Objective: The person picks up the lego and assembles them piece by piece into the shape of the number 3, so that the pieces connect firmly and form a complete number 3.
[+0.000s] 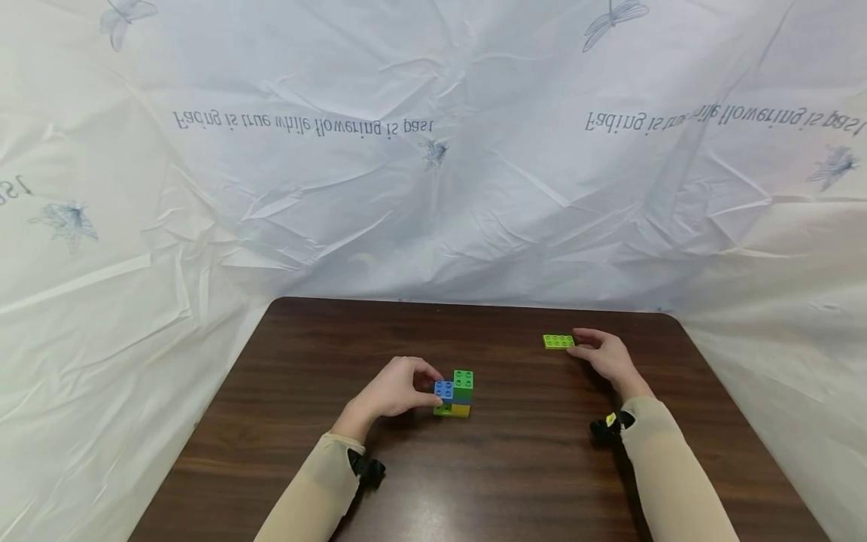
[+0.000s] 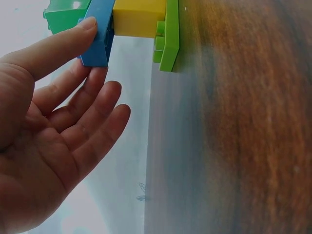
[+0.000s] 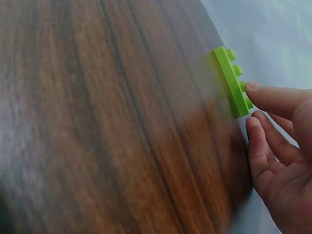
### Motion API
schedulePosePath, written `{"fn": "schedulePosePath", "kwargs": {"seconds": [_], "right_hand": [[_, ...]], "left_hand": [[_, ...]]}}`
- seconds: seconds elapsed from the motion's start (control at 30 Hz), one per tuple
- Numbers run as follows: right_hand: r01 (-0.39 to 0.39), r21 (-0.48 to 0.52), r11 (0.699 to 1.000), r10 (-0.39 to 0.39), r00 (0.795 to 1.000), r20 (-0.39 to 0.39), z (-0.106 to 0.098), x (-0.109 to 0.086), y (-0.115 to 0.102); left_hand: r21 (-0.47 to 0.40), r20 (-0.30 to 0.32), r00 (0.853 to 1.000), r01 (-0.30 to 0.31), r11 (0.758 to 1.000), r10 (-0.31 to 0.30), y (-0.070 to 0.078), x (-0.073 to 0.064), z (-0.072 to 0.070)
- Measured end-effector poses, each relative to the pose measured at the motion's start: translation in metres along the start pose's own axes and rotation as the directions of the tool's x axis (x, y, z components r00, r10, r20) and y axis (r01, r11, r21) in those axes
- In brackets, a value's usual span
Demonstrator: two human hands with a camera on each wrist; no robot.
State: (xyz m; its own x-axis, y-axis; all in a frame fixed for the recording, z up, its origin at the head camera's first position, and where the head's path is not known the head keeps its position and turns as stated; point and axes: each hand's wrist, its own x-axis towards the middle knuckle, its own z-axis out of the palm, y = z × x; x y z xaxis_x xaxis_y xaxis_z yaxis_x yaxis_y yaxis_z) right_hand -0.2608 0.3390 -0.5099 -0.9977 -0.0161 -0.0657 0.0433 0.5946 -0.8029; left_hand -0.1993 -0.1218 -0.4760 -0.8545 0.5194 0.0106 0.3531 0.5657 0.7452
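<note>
My left hand [image 1: 400, 388] pinches a blue brick [image 1: 443, 388] between thumb and fingers. In the left wrist view the thumb lies on the side of this blue brick [image 2: 99, 39], part of a small toy-block stack. A green brick [image 1: 463, 382] tops the stack, a yellow brick [image 1: 460, 411] sits lower, and a lime-green plate [image 2: 169, 41] forms its base on the table. Further right, my right hand [image 1: 608, 357] has its fingertips at the right end of a separate lime-green studded plate [image 1: 558, 342], which lies flat, studs up. Its fingers are loosely bent.
The dark wooden table [image 1: 515, 467] has rounded far corners. Behind it hangs a wrinkled white sheet [image 1: 433, 211] with printed words and dragonflies. Black straps with small devices sit at both wrists, over light sleeves [image 1: 311, 489].
</note>
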Motion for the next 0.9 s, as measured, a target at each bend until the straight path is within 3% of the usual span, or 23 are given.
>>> {"fn": "schedulePosePath", "kwargs": {"seconds": [0.47,0.9], "right_hand": [[-0.041,-0.098,0.994,0.049,0.996,0.079,0.0050,0.0080,-0.0033],[-0.036,-0.143,0.989,0.046,0.997,0.068,0.0082,0.0081,-0.0058]], "left_hand": [[0.004,0.006,1.000,-0.003,1.000,0.003,-0.0031,0.0014,0.0005],[0.012,0.002,1.000,-0.016,1.000,0.016,-0.0041,0.0015,0.0006]]}}
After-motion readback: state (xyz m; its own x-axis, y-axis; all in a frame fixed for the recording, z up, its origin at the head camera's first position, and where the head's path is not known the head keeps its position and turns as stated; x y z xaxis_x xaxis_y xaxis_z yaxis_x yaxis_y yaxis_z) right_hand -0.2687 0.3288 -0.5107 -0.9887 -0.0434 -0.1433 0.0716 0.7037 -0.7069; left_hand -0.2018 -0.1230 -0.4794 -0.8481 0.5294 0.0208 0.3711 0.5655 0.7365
